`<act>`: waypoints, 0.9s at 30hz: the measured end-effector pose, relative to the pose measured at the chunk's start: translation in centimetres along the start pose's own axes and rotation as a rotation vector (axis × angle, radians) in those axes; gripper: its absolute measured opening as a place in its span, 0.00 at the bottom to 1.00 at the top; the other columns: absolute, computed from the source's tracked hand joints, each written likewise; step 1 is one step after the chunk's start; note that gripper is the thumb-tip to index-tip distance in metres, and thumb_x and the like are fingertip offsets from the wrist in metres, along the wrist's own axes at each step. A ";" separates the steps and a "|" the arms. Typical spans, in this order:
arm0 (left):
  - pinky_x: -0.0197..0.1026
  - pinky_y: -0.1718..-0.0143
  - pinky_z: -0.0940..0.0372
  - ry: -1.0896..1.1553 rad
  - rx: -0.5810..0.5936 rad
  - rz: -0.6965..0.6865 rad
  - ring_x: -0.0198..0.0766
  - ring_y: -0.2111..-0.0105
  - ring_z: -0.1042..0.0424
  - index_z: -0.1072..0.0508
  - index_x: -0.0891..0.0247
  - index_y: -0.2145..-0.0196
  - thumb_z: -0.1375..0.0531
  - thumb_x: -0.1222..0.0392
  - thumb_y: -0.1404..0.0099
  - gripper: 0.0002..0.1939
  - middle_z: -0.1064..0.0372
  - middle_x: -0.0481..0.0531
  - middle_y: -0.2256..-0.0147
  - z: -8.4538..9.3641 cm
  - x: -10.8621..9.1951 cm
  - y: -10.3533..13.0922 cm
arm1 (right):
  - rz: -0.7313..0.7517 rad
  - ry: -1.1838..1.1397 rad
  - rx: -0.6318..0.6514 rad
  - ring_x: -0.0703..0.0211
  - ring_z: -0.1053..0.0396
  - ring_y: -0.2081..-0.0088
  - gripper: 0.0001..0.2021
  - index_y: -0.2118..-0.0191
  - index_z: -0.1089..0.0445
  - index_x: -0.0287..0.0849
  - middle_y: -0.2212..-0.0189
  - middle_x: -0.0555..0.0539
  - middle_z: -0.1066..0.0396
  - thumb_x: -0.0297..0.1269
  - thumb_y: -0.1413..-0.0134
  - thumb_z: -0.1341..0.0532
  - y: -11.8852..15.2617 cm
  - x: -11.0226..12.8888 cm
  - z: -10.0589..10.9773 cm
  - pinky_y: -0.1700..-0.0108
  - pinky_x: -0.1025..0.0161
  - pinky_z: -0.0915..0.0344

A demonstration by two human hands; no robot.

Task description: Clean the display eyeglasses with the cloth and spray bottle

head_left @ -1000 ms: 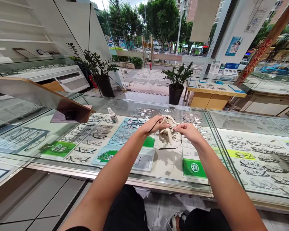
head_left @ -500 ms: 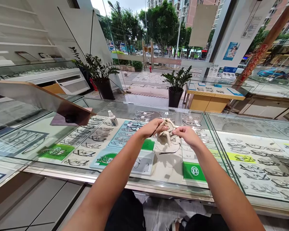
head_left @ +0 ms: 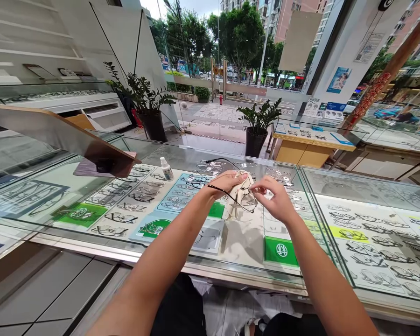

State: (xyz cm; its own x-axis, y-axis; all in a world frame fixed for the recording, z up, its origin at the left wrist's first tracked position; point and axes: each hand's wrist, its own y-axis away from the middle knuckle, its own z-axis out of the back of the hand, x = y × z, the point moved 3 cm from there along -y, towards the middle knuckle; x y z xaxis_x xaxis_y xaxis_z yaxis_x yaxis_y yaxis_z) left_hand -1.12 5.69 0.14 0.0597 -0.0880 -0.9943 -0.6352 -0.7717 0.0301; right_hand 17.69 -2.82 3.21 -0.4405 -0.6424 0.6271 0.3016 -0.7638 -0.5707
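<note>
Above the glass counter, my left hand (head_left: 228, 182) is closed on a pale cloth (head_left: 234, 200) and a pair of dark thin-framed glasses (head_left: 245, 203). One temple of the glasses points left over my wrist; the other reaches up and left behind the hand. My right hand (head_left: 273, 198) is closed at the right side of the frame, its thumb and fingertips pinched near the cloth's edge. What exactly those fingertips grip is too small to tell. A white spray bottle (head_left: 166, 169) stands upright on the counter, left of my hands.
Rows of glasses lie inside the glass display counter (head_left: 245, 268), with green cards (head_left: 280, 250) among them. A brown-edged panel (head_left: 101, 151) juts in from the left. Beyond the counter stand two potted plants (head_left: 257, 140) and a wooden display table (head_left: 301, 151).
The glasses have turned in my left hand, so their temples now point left and up. My right hand has shifted slightly right and its fingers are more curled. The view has moved slightly.
</note>
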 end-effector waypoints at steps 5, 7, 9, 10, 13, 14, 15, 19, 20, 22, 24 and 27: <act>0.36 0.72 0.37 0.091 0.145 0.094 0.34 0.75 0.30 0.24 0.70 0.65 0.21 0.49 0.51 0.25 0.28 0.51 0.73 -0.4 -0.3 0.7 | 0.094 0.086 0.040 0.54 0.34 0.64 0.11 0.56 0.18 0.49 0.67 0.47 0.31 0.31 0.34 0.39 0.2 0.3 -0.3 0.59 0.56 0.38; 0.36 0.73 0.36 0.080 0.137 0.088 0.35 0.75 0.30 0.24 0.69 0.67 0.21 0.51 0.52 0.24 0.27 0.51 0.73 -0.6 -0.4 0.8 | 0.105 0.098 0.065 0.54 0.33 0.63 0.12 0.56 0.17 0.50 0.68 0.47 0.31 0.31 0.34 0.39 0.3 0.3 -0.4 0.59 0.55 0.38; 0.36 0.74 0.38 0.056 0.119 0.084 0.35 0.75 0.30 0.24 0.68 0.69 0.21 0.49 0.52 0.24 0.28 0.51 0.74 -0.8 -0.3 0.7 | 0.103 0.121 0.082 0.53 0.33 0.64 0.11 0.56 0.17 0.51 0.69 0.47 0.31 0.32 0.34 0.38 0.3 0.3 -0.5 0.59 0.55 0.38; 0.37 0.74 0.38 0.047 0.106 0.082 0.35 0.75 0.31 0.24 0.68 0.69 0.21 0.48 0.52 0.24 0.28 0.51 0.74 -1.0 -0.2 0.5 | 0.102 0.134 0.087 0.53 0.33 0.63 0.11 0.56 0.17 0.51 0.69 0.47 0.31 0.33 0.34 0.37 0.3 0.3 -0.6 0.58 0.55 0.38; 0.37 0.74 0.39 0.026 0.047 0.073 0.36 0.76 0.31 0.24 0.69 0.70 0.23 0.42 0.50 0.27 0.29 0.52 0.75 -1.2 0.4 0.2 | 0.112 0.156 0.101 0.53 0.32 0.63 0.10 0.56 0.16 0.52 0.68 0.47 0.30 0.34 0.35 0.36 0.4 0.5 -0.8 0.58 0.54 0.39; 0.37 0.75 0.40 0.019 0.028 0.068 0.35 0.76 0.32 0.24 0.69 0.71 0.24 0.40 0.50 0.28 0.29 0.52 0.76 -1.2 0.6 0.1 | 0.116 0.160 0.106 0.53 0.32 0.63 0.10 0.56 0.16 0.53 0.68 0.47 0.29 0.34 0.35 0.35 0.4 0.6 -0.9 0.57 0.54 0.39; 0.37 0.75 0.41 0.013 0.016 0.069 0.35 0.77 0.33 0.24 0.69 0.72 0.24 0.38 0.50 0.28 0.30 0.51 0.77 -1.1 0.8 0.0 | 0.119 0.161 0.109 0.53 0.32 0.63 0.10 0.56 0.16 0.53 0.68 0.46 0.29 0.33 0.36 0.35 0.4 0.6 -1.0 0.57 0.54 0.39; 0.36 0.81 0.50 -0.014 0.046 0.170 0.30 0.83 0.42 0.26 0.66 0.75 0.25 0.33 0.52 0.31 0.35 0.47 0.82 -0.7 1.4 -0.2 | 0.133 0.129 0.125 0.53 0.31 0.62 0.12 0.56 0.16 0.53 0.67 0.47 0.27 0.31 0.37 0.36 0.5 0.9 -1.1 0.56 0.54 0.38; 0.36 0.82 0.52 -0.011 0.066 0.195 0.29 0.83 0.44 0.27 0.66 0.76 0.25 0.32 0.53 0.32 0.36 0.47 0.82 -0.6 1.5 -0.2 | 0.135 0.115 0.129 0.54 0.31 0.62 0.12 0.56 0.16 0.53 0.67 0.47 0.27 0.30 0.37 0.35 0.5 1.0 -1.1 0.56 0.54 0.38; 0.36 0.81 0.51 0.014 0.101 0.218 0.29 0.83 0.43 0.26 0.66 0.76 0.24 0.34 0.53 0.31 0.35 0.47 0.82 -0.5 1.5 -0.2 | 0.132 0.100 0.135 0.54 0.30 0.62 0.12 0.56 0.16 0.52 0.67 0.47 0.27 0.30 0.38 0.35 0.4 1.2 -1.0 0.56 0.55 0.37; 0.35 0.80 0.47 0.044 0.127 0.232 0.32 0.81 0.39 0.23 0.68 0.74 0.23 0.37 0.53 0.29 0.31 0.50 0.80 -0.5 1.4 -0.2 | 0.119 0.101 0.140 0.54 0.30 0.62 0.11 0.57 0.16 0.52 0.67 0.48 0.26 0.29 0.39 0.35 0.4 1.3 -0.9 0.55 0.55 0.37; 0.37 0.76 0.38 0.062 0.165 0.262 0.36 0.77 0.31 0.19 0.70 0.68 0.22 0.43 0.51 0.26 0.24 0.57 0.73 -0.6 1.4 -0.2 | 0.106 0.111 0.138 0.55 0.29 0.61 0.09 0.59 0.17 0.51 0.66 0.48 0.26 0.30 0.39 0.34 0.3 1.3 -0.7 0.54 0.55 0.37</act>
State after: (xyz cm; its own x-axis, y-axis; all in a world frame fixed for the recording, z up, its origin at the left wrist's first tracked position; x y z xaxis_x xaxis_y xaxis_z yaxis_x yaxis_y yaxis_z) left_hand -0.49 5.35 -1.17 -0.0790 -0.3119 -0.9468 -0.7513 -0.6056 0.2622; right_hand 16.62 -3.89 3.50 -0.4888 -0.7144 0.5007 0.4604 -0.6988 -0.5475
